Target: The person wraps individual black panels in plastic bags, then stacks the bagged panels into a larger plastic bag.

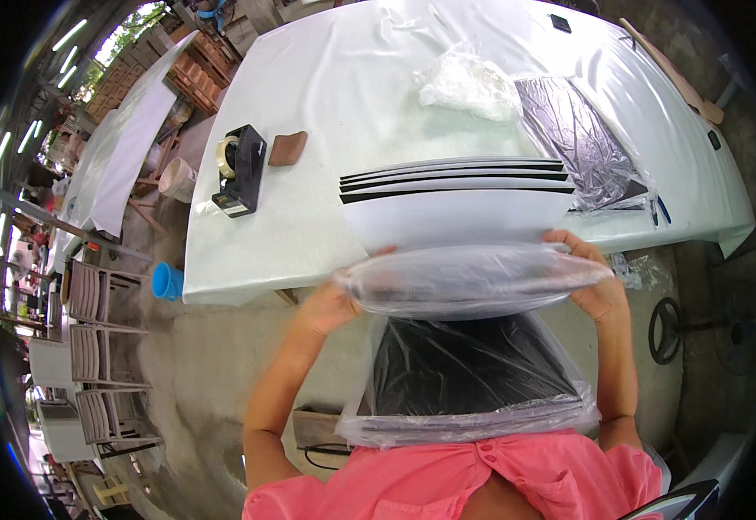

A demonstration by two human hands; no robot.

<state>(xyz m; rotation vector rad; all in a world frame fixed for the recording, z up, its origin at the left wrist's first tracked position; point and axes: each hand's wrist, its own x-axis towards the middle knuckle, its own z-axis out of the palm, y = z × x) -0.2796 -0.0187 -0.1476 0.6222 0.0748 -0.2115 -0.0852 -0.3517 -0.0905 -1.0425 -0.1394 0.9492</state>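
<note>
My left hand (333, 302) and my right hand (601, 293) grip the two sides of a clear plastic bag (473, 277), which bulges between them at the table's near edge. The fingers of both hands are partly hidden by the film. Just beyond the bag, several white and black flat sheets (456, 208) lie in a slightly staggered stack on the table. Whether my fingertips also touch these sheets I cannot tell. Against my lap rests a black flat panel (456, 368) wrapped in clear plastic.
The table (309, 217) has a white cover. On it are a black tape dispenser (241, 171), a brown piece (288, 149), crumpled clear plastic (469, 84), a plastic-wrapped dark stack (577, 143) and blue pens (661, 211). A blue bucket (167, 282) and chairs (105, 342) stand left.
</note>
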